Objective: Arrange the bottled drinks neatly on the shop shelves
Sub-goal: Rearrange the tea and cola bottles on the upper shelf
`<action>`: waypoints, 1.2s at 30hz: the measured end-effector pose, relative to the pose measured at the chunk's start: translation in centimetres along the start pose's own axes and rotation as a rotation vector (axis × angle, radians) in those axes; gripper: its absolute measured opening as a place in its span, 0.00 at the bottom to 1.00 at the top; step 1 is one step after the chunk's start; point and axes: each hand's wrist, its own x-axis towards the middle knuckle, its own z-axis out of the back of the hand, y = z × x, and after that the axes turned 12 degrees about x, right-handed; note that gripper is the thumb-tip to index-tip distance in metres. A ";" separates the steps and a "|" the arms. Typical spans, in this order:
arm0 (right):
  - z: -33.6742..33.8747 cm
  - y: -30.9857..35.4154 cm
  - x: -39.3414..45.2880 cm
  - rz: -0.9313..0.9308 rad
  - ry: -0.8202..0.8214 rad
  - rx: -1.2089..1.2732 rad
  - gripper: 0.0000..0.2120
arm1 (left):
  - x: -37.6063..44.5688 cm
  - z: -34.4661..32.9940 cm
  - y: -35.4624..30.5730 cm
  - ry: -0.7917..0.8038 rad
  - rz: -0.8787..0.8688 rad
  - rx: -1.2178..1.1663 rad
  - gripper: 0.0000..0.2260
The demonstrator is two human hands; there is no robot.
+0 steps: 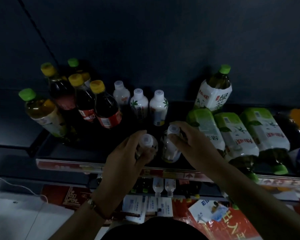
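Two small white bottles stand near the front of the dark shelf (97,149). My left hand (123,156) grips the left one (146,142) round its neck. The right one (171,149) is held at the cap by the fingers of my right hand (189,142). Behind them stand three more white bottles with palm-tree labels (139,105). At the back left are dark drinks with yellow caps (104,108) and a green-capped tea bottle (43,115). A tall green tea bottle (214,90) stands upright at the right.
Three green tea bottles (235,135) lie on their sides at the shelf's right, caps toward the front edge. A red price strip (68,166) runs along the shelf front. More bottles (160,187) and red boxes (232,224) sit lower down. A dark wall backs the shelf.
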 end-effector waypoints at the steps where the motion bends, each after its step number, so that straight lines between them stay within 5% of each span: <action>1: -0.2 -0.1 0.1 0.008 0.007 -0.005 0.13 | 0.4 -0.1 0.0 0.009 0.010 -0.013 0.25; 13: -2.7 0.1 -1.2 -0.085 -0.160 0.042 0.19 | 3.6 -1.3 1.9 -0.015 -0.146 0.030 0.27; 21: -2.2 1.0 -4.0 -0.145 -0.255 -0.183 0.22 | 3.3 0.3 0.5 -0.130 -0.490 0.109 0.23; 28: 2.4 -2.3 -10.7 -0.223 -0.441 -0.525 0.28 | 2.2 -4.1 -5.9 0.002 -0.813 0.166 0.28; 36: 5.4 -8.0 -12.0 -0.237 -0.459 -0.621 0.35 | 3.7 -13.2 -11.1 0.138 -0.675 0.513 0.42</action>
